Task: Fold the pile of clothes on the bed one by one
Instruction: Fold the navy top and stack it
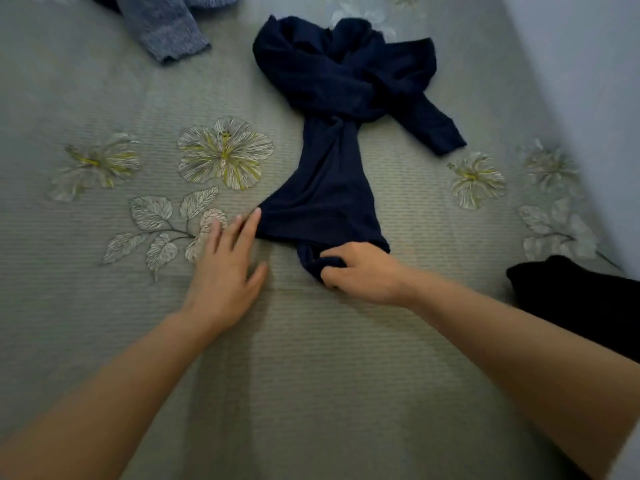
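Observation:
A dark navy garment (pixel 332 109) lies crumpled and twisted in the middle of the bed, one sleeve trailing to the right. Its near end fans out flat toward me. My right hand (pixel 360 271) grips a bunched bit of that near hem, fingers curled round the cloth. My left hand (pixel 225 268) lies flat on the bedspread with straight fingers, fingertips touching the hem's left corner.
The bed wears a grey-green ribbed bedspread (pixel 311 358) with embroidered flowers. A blue-grey knit garment (pixel 166 26) lies at the far left. A black garment (pixel 585 299) sits at the right edge. A pale wall (pixel 595 64) runs along the right.

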The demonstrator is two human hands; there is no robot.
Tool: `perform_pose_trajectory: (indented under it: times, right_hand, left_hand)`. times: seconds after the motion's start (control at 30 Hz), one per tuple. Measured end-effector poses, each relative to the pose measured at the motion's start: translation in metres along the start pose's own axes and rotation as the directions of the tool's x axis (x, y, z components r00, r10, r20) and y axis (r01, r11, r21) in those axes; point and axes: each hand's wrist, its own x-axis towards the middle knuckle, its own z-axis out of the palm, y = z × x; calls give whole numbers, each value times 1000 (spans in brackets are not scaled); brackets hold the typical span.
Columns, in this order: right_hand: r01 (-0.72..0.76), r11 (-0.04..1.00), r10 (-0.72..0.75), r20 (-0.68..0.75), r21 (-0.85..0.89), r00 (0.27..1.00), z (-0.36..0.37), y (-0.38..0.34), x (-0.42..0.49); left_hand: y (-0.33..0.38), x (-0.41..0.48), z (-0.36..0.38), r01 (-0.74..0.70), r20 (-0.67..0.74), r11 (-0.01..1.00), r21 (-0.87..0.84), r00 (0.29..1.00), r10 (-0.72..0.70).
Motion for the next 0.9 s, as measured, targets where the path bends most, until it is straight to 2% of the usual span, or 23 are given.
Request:
perform_pose_trajectory:
  times: [0.1,0.17,0.23,0.3,0.37,0.4,0.43,0.47,0.5,0.53,0.57,0.6,0.63,0.67,0.7,0.73,0.77,0.8,0.83,0.87,0.9]
  right_hand:
    - [-73,993,56,190,87,980,34,-12,-48]
    - [-138,976,80,318,167,945,60,-16,-77]
    - [-265,946,148,482,185,864,84,-16,-102]
    - [-405,905,237,635,130,735,103,-12,-126]
    - [-463,885,272,756,45,595,115,-9,-147]
    - [-453,891,274,795,2,542,116,-8,-155]
    - [-440,898,270,814,-19,515,114,-6,-161]
    - [-434,901,262,809,-10,526,109,-5,-163]
    - [-425,905,250,769,31,588,103,-5,-163]
    - [-412,905,242,672,104,700,96,-5,-161]
    - [-398,897,257,507,192,823,90,-6,-156]
    - [-368,890,291,286,269,913,85,-6,-149]
    - [-329,887,330,53,325,943,81,-5,-142]
    - [-291,889,357,-138,353,924,78,-4,-134]
    - [-264,893,371,-263,365,891,77,-4,-126]
    - [-250,897,376,-332,364,865,78,-4,-118]
    - [-251,906,373,-363,341,854,81,-6,-111]
    - [-264,915,370,-375,304,850,87,-9,-103]
    - [-284,919,373,-377,272,847,93,-14,-97]
    - [-307,918,386,-377,253,842,101,-19,-91]
    - [-330,912,403,-383,245,831,109,-23,-86]
  left_hand:
    - [19,-41,-5,-200,131,972,123,974,184]
    - [24,-73,-7,-412,258,883,225,899,354]
    - [26,-110,-10,-577,372,793,196,792,484]
    - [28,-152,-16,-634,427,769,82,719,548]
    - [33,-191,-21,-564,507,824,-56,695,510]
    - [36,-208,-24,-451,562,884,-121,703,435]
    - [41,-220,-27,-304,614,938,-166,713,339]
    - [46,-230,-30,-128,665,970,-208,709,236]
    - [51,-235,-34,47,722,972,-232,677,140]
    - [53,-237,-39,194,788,955,-225,612,61]
    - [55,-238,-44,293,857,935,-200,515,22]
    - [54,-238,-49,345,910,922,-178,415,21]
    - [53,-237,-53,363,942,916,-172,333,45]
    - [51,-235,-58,389,956,903,-185,286,73]
    - [48,-232,-61,441,951,868,-226,293,99]
    - [46,-225,-64,518,920,801,-299,378,99]
    - [44,-218,-67,555,837,723,-411,543,59]
    - [42,-208,-68,507,670,675,-535,742,-25]
    - [37,-197,-68,395,431,693,-604,892,-133]
    - [34,-185,-69,275,181,773,-572,961,-209]
    - [32,-173,-69,176,-15,869,-463,978,-206]
